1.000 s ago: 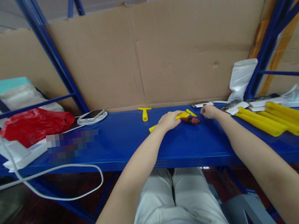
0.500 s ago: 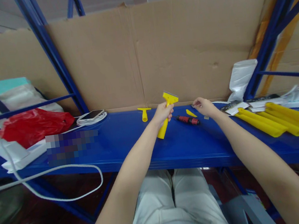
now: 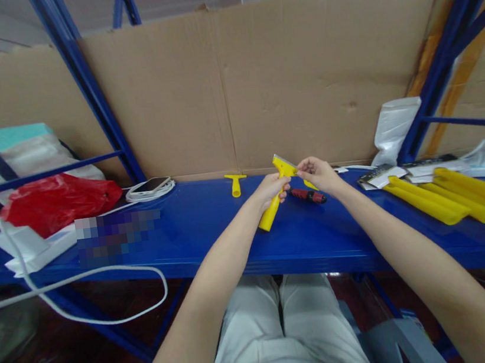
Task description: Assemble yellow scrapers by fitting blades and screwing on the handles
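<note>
In the head view, my left hand (image 3: 273, 190) is wrapped round the neck of a yellow scraper (image 3: 269, 216), its wide head tilted up and away. A thin metal edge shows along the head. At that head's right end, my right hand (image 3: 318, 175) is closed in a pinch; whatever lies between its fingertips is too small to name. Below the right fingers are a small yellow piece (image 3: 310, 185), partly covered, and a red and black screwdriver (image 3: 309, 195) on the blue shelf. A yellow T-shaped part (image 3: 236, 186) rests left of my left hand.
Several yellow tube-like handles (image 3: 433, 204) lie at the right beside printed packets (image 3: 380, 176). A clear plastic bag (image 3: 396, 125) leans against the blue post. To the left are a phone (image 3: 153, 185) on a coiled white cable, a red bag (image 3: 64, 199) and a power strip (image 3: 42, 255).
My right hand has moved left from the shelf's back area to the scraper's head. The scraper, still in my left hand, has shifted slightly right and down.
</note>
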`<state>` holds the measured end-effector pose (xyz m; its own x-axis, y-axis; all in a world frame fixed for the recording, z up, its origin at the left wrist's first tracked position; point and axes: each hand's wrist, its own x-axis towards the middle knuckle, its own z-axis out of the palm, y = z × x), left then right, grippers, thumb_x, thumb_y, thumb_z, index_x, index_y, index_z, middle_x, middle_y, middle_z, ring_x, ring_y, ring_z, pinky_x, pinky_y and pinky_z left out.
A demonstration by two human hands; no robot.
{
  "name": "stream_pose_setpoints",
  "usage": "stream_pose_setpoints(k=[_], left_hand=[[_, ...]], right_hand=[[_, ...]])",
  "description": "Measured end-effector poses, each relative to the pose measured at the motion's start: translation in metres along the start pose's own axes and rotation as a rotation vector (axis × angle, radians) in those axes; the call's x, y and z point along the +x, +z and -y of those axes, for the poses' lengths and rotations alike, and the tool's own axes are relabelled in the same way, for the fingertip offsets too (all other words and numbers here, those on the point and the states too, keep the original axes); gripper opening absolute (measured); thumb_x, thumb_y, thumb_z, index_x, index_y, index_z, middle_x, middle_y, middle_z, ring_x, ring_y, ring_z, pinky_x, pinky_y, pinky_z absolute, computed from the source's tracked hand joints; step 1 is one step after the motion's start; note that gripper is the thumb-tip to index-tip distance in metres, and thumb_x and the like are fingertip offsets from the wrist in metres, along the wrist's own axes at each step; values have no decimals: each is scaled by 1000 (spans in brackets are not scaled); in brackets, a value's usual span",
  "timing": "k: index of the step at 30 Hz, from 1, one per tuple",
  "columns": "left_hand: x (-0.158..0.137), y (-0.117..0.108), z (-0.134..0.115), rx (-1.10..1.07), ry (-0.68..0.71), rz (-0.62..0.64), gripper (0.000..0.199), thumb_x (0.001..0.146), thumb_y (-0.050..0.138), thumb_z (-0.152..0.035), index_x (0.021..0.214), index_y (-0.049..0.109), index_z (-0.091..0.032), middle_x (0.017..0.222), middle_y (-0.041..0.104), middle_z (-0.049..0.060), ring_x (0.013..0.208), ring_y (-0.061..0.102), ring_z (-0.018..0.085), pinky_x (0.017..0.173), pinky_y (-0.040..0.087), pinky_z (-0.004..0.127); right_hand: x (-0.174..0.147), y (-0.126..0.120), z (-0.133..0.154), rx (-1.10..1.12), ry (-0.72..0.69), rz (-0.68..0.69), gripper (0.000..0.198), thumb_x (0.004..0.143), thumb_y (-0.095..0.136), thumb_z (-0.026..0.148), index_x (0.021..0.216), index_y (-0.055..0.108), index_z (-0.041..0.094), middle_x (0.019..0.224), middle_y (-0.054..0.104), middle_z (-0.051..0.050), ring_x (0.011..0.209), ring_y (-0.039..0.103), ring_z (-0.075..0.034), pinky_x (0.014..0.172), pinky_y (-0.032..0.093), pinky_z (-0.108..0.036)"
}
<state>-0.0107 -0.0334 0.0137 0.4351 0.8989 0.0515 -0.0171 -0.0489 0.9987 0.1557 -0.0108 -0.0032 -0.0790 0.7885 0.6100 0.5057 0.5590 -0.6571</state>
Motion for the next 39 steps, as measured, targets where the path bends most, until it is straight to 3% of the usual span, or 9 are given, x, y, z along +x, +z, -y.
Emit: stream_pose_setpoints(k=[19, 27, 30, 35, 39], left_hand=[[2, -2, 3, -84, -58, 101, 13, 85, 42, -9, 75, 44, -17, 48, 41, -8, 30, 30, 2, 36, 25, 16], [4, -3, 3, -133, -72, 82, 12, 86, 41, -9, 78, 44, -17, 47, 41, -9, 30, 32, 3, 37, 26, 15], [8, -5, 7, -146, -66, 23, 14, 85, 41, -8, 76, 43, -17, 47, 40, -9, 30, 33, 3, 37, 28, 16], [13, -9, 12, -157, -90, -113, 17, 84, 40, -7, 71, 39, -18, 47, 40, -9, 30, 33, 3, 38, 29, 16], [14, -11, 13, -184, -86, -164, 17, 83, 39, -5, 71, 40, -18, 47, 40, -9, 30, 33, 3, 37, 28, 17]], right_hand=[[-2, 2, 5, -180, -13, 2, 10, 75, 52, 19, 85, 53, 17, 87, 62, -6, 79, 57, -15, 76, 46, -31], [-1, -1, -7, -451, 23, -74, 28, 77, 56, 34, 98, 57, 15, 106, 59, -13, 101, 54, -24, 87, 41, -38], [-5, -3, -1, -613, 24, 40, 32, 80, 54, 35, 104, 57, 14, 111, 59, -15, 110, 51, -26, 93, 37, -39], [-13, -7, 7, -727, 144, 556, 32, 77, 59, 37, 104, 59, 19, 100, 65, -8, 90, 60, -20, 77, 45, -28], [-15, -10, 12, -804, 178, 603, 43, 72, 64, 30, 113, 56, 21, 106, 65, -7, 90, 61, -18, 71, 44, -23]])
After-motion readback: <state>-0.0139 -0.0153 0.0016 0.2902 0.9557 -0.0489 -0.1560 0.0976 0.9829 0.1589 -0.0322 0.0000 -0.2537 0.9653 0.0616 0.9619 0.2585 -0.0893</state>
